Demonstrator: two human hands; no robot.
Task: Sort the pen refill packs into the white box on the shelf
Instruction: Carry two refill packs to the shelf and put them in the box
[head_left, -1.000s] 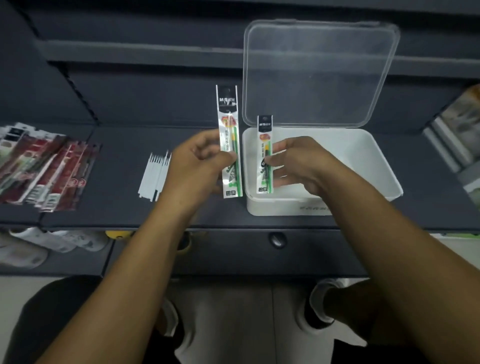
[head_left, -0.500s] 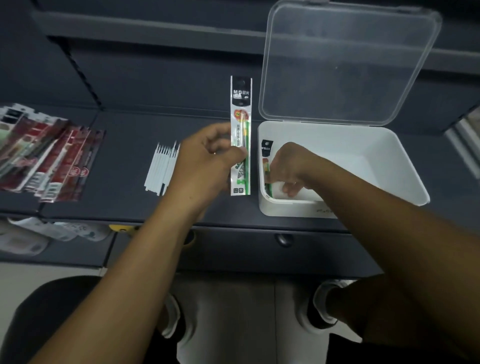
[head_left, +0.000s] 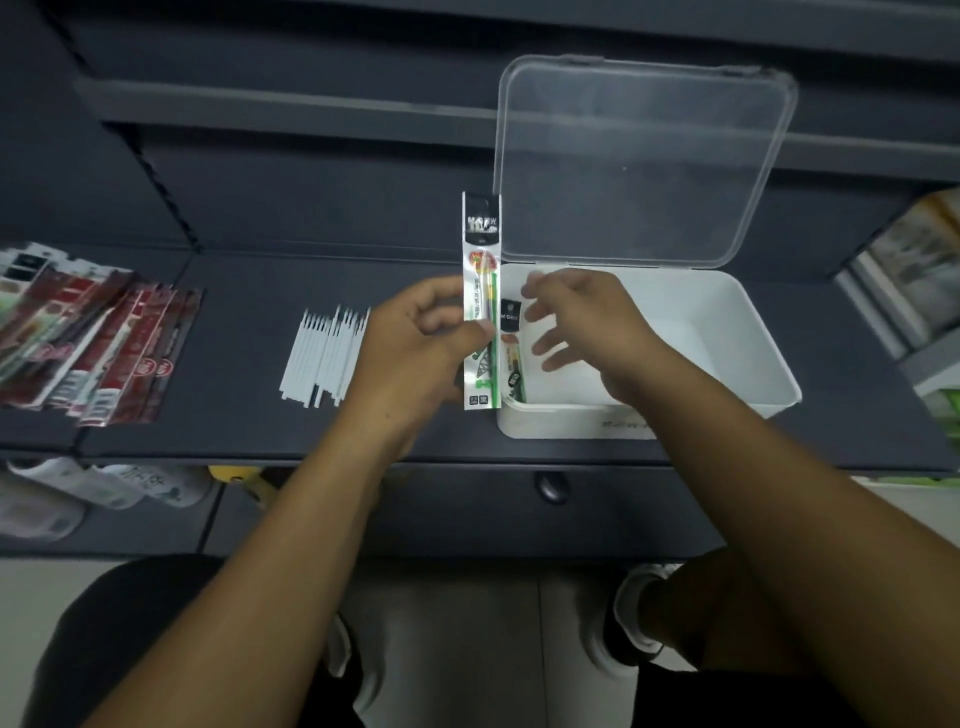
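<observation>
The white box (head_left: 748, 332) stands on the dark shelf with its clear lid (head_left: 644, 161) propped upright behind it. My left hand (head_left: 415, 353) pinches a long green-and-white refill pack (head_left: 480, 291) upright, just left of the box. A second, shorter green pack (head_left: 511, 353) leans inside the box against its left wall. My right hand (head_left: 582, 322) hovers over the box beside that pack with fingers spread, holding nothing.
A fan of red refill packs (head_left: 93, 348) lies at the shelf's left end. A bundle of white refill tubes (head_left: 324, 356) lies between them and my left hand. Other goods (head_left: 914, 275) stand at the right. A shelf board (head_left: 311, 109) runs above.
My right hand lowered the shorter pack into the box, let it go and lifted with spread fingers. My left hand kept its pack upright beside the box.
</observation>
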